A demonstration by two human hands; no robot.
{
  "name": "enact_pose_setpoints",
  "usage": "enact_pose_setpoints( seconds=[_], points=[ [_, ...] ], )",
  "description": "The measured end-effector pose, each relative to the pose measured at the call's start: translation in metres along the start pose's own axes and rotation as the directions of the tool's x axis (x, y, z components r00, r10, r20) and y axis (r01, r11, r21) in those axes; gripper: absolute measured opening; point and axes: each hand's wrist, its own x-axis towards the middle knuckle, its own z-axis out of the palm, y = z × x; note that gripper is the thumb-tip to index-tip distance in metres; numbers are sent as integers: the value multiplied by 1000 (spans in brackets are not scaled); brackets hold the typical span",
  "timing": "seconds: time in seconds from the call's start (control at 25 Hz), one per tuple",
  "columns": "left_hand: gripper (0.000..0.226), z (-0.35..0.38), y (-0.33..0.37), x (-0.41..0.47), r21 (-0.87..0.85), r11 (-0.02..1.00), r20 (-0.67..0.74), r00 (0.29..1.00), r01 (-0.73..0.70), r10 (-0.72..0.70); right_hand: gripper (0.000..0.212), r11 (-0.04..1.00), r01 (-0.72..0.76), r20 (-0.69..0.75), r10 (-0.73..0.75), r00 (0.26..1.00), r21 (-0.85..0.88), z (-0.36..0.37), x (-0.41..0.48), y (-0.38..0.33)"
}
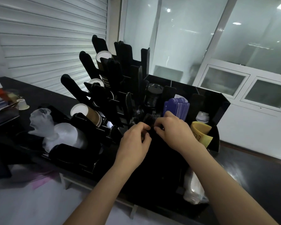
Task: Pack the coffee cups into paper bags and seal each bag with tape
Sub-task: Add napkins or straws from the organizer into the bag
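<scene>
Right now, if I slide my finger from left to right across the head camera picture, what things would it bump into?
small white pod → plastic-wrapped white cups → brown paper cup → left hand → right hand → yellow curled sheet

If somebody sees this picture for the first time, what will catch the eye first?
The left hand and right hand meet at the centre and pinch a dark item, too dim to identify. Behind them rises a black rack with brown cups on its left side, and a purple stack stands to the right.
</scene>
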Motion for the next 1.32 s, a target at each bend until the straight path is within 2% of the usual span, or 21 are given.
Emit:
enact_pose_setpoints(
  seconds=[0.12, 0.2, 0.36, 0.64, 0.8, 0.88, 1.08, 1.32],
  points=[
    [31, 7, -1, 12, 56, 997, -45, 998, -52, 55, 14, 987, -2, -115, 21, 993, 162, -3, -4, 5],
    [34, 9, -1, 19, 46, 995, -45, 995, -85, 87, 11, 951, -13, -141, 60, 988, 310, -7, -5, 9],
    [20, 10, 3, 28, 21, 993, -47, 992, -118, 119, 9, 869, -31, -154, 122, 981, 493, -11, -7, 11],
    [9, 3, 6, 31, -103, 991, -136, 988, -91, 76, 10, 833, -78, -186, 213, 959, 548, -11, -10, 14],
    [14, -3, 11, 32, -102, 987, -166, 980, -126, 108, 37, 860, -57, -120, 136, 983, 507, -9, -7, 11],
    [17, -8, 18, 31, -137, 979, -184, 975, -149, 123, 43, 877, -44, -123, 116, 986, 479, -11, -9, 8],
    [20, -26, 40, 18, -287, 936, -201, 968, -203, 148, 22, 833, 53, -179, 56, 982, 551, -23, -21, -6],
    [23, -54, 66, -2, -380, 887, -219, 957, -264, 192, 14, 759, 138, -280, 60, 958, 636, -39, -42, -27]
  ],
)
